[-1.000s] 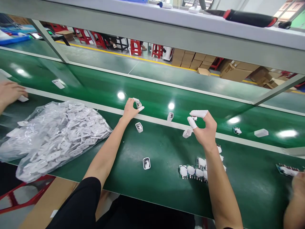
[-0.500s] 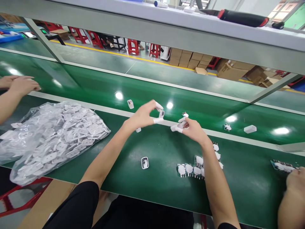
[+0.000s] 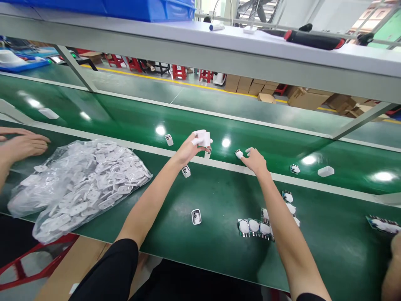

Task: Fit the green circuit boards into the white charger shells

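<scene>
White finger cots cover several fingertips of both my hands. My left hand (image 3: 191,146) is closed around a white plastic housing (image 3: 205,139) above the green conveyor belt. Just below those fingers, another white housing (image 3: 208,153) with parts inside sits at the belt's near edge. My right hand (image 3: 255,160) reaches over the belt edge with thumb and index finger apart. Its fingertips are right beside a small circuit board (image 3: 239,154) with a white blob on top; whether they touch it is unclear.
Filled housings (image 3: 196,217) lie on the green table (image 3: 216,246). Circuit boards (image 3: 253,226) are grouped by my right forearm. A clear bag (image 3: 94,179) of white plastic pieces is at left. Co-workers' hands (image 3: 25,144) show at both sides. A shelf (image 3: 200,46) crosses above.
My left hand has closed on a white housing, leaving the one it was around on the belt. My right hand has moved to the circuit board, its fingers now spread. Belt items have drifted slightly left.
</scene>
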The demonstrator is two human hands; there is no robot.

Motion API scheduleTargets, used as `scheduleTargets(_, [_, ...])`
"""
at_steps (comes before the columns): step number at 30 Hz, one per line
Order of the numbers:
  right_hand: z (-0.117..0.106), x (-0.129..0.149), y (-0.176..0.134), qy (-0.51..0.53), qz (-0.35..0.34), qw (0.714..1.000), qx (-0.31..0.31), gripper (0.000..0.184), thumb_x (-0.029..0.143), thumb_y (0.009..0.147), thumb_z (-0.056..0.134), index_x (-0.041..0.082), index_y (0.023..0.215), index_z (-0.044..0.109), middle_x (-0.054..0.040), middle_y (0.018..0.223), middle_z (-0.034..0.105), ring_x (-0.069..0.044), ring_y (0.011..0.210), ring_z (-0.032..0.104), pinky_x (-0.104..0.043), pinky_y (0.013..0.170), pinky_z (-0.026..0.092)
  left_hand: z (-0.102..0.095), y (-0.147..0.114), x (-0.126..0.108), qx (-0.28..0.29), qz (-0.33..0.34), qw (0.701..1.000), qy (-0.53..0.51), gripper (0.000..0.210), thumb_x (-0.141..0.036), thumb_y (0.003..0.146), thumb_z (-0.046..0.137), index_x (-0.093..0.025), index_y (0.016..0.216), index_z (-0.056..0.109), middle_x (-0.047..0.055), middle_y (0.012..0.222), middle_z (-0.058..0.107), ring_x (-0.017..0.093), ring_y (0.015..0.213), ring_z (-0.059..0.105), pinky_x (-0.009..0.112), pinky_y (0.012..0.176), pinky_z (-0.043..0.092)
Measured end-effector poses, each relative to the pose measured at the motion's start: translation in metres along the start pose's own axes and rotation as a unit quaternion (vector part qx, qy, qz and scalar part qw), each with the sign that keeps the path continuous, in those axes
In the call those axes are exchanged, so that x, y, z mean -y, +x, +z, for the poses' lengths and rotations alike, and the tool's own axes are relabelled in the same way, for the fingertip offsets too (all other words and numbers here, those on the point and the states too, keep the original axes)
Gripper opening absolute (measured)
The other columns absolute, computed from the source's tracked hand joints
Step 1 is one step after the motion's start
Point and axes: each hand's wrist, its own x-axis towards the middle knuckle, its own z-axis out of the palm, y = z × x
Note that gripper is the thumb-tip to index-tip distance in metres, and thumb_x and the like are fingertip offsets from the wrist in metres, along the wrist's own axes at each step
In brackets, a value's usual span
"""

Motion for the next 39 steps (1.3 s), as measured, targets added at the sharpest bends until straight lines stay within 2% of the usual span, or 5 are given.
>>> scheduleTargets(10, [0.050, 0.018, 0.028, -0.054, -0.069, 0.995, 0.045, 0.058, 0.054, 0.106, 0.058, 0.020, 0.154, 0.052, -0.0111, 0.109, 0.081, -0.029, 0.098, 0.076, -0.039, 0.087, 0.056, -0.014, -0.003, -0.033, -0.061, -0.037, 0.987, -0.144, 0.035, -0.042, 0.094, 0.055, -0.014, 0.109, 0.069, 0.008, 0.082, 0.068, 0.020, 0.066, 0.060, 0.031, 0.059, 0.047])
scheduleTargets(17, [0.057, 0.035, 0.040, -0.126, -0.183, 0.971, 0.085, 0.054, 0.054, 0.089, 0.087, 0.026, 0.134, 0.074, -0.0153, 0.146, 0.067, -0.040, 0.139, 0.063, -0.053, 0.115, 0.054, -0.013, -0.011, -0.040, -0.024, 0.015, 0.997, -0.067, 0.031, -0.039, 0.083, 0.081, -0.019, 0.085, 0.059, 0.003, 0.085, 0.065, 0.012, 0.068, 0.056, 0.026, 0.059, 0.042])
scheduleTargets(22, [0.079, 0.057, 0.045, -0.135, -0.180, 0.970, 0.091, 0.046, 0.050, 0.107, 0.075, 0.021, 0.142, 0.069, -0.0129, 0.149, 0.069, -0.030, 0.130, 0.071, -0.054, 0.109, 0.064, -0.007, -0.009, -0.033, -0.035, 0.007, 0.998, -0.054, 0.037, -0.041, 0.081, 0.084, -0.022, 0.094, 0.056, 0.002, 0.084, 0.068, 0.013, 0.068, 0.056, 0.027, 0.059, 0.041])
scheduleTargets(32, [0.112, 0.107, 0.031, -0.036, -0.143, 0.987, 0.058, 0.047, 0.045, 0.107, 0.076, 0.021, 0.146, 0.068, -0.0128, 0.151, 0.069, -0.030, 0.131, 0.072, -0.055, 0.110, 0.065, -0.011, -0.009, -0.035, -0.058, 0.015, 0.997, -0.045, 0.036, -0.042, 0.084, 0.083, -0.022, 0.098, 0.056, 0.002, 0.087, 0.069, 0.014, 0.069, 0.057, 0.028, 0.060, 0.041])
scheduleTargets(39, [0.109, 0.124, 0.033, 0.205, -0.118, 0.965, 0.114, 0.043, 0.044, 0.108, 0.075, 0.020, 0.143, 0.069, -0.0119, 0.146, 0.071, -0.028, 0.125, 0.074, -0.051, 0.105, 0.067, -0.019, -0.009, -0.032, -0.031, 0.041, 0.998, 0.030, 0.039, -0.042, 0.087, 0.081, -0.023, 0.109, 0.056, 0.004, 0.106, 0.072, 0.014, 0.076, 0.063, 0.029, 0.067, 0.047])
